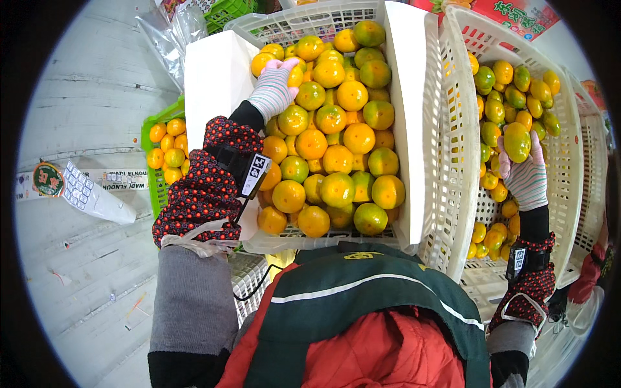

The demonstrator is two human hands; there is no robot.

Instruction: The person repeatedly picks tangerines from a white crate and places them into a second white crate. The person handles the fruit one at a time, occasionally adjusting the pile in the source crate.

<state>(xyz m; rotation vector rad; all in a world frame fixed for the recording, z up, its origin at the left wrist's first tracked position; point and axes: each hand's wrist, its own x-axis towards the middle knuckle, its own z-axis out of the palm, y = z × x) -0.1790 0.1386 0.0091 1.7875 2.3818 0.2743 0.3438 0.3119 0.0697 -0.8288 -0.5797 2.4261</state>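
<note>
My left hand, in a striped glove with pink fingertips, reaches into the upper left of a crate lined with white board. Its thumb and fingers close around an orange mandarin among the piled fruit. Several layers of yellow-orange and greenish mandarins fill this crate. Over on the right, my right hand wears a matching glove and grips a green-yellow mandarin. It is above a white plastic crate, where loose mandarins lie at the far end and more lie near my wrist.
White liner boards rise along both sides of the middle crate. A green basket of small mandarins stands at left. On the pale floor lies a sheet of stickers. Clear plastic bags are at upper left; another person's sleeve shows far right.
</note>
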